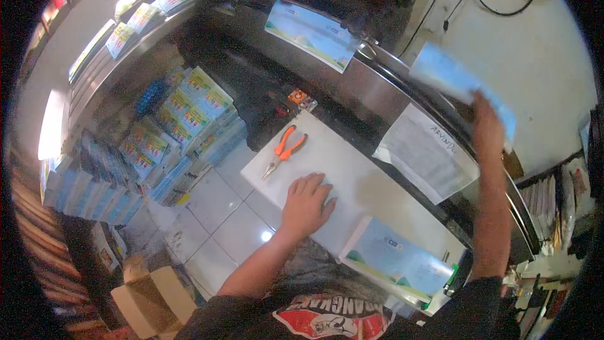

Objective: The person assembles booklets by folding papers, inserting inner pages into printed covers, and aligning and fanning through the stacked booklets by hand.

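Note:
My left hand (306, 204) rests palm down on a white board-like work surface (358, 182), fingers stretched out and holding nothing. Just beyond it lie pliers (288, 150) with orange handles, jaws pointing toward me. Out at the far right, my right hand (488, 123) grips the near edge of a light-blue printed sheet (448, 74); both are smeared by motion. A pile of similar blue printed sheets (393, 258) sits at the right part of the white surface, between my forearms. Another blue sheet (311, 34) lies along the dark metal machine at the back.
A white paper with handwriting (428, 154) hangs over the machine's edge. Bundled stacks of printed booklets (195, 110) stand on the left floor, with more on a shelf (94, 56). An open cardboard box (154, 302) is at lower left. Black cables (503, 12) lie at upper right.

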Motion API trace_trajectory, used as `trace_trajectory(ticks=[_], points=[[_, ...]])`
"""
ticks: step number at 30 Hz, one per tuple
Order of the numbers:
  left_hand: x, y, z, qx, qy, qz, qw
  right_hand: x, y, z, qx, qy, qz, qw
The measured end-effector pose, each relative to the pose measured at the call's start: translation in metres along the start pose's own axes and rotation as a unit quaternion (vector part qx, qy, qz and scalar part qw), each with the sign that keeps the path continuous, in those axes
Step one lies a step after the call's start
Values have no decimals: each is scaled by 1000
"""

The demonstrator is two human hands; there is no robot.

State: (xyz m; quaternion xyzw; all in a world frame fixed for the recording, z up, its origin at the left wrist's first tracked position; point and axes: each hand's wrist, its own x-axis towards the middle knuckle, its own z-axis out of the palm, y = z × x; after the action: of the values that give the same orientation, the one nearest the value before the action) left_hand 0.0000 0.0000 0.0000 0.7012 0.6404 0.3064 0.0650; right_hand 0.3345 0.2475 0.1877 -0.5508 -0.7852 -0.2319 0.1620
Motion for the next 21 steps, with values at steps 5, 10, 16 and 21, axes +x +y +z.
trace_trajectory(ticks=[5, 10, 16, 21], points=[[6, 1, 1, -25, 19, 6, 999, -90, -44, 3, -8, -31, -96, 995], [2, 0, 1, -22, 43, 13, 999, -179, -67, -30, 144, -215, -2, 966], [8, 1, 4, -4, 42, 15, 999, -277, -128, -140, 145, -372, -15, 916], [9, 1, 5, -8, 42, 19, 999, -306, -125, -131, 107, -393, -22, 913]])
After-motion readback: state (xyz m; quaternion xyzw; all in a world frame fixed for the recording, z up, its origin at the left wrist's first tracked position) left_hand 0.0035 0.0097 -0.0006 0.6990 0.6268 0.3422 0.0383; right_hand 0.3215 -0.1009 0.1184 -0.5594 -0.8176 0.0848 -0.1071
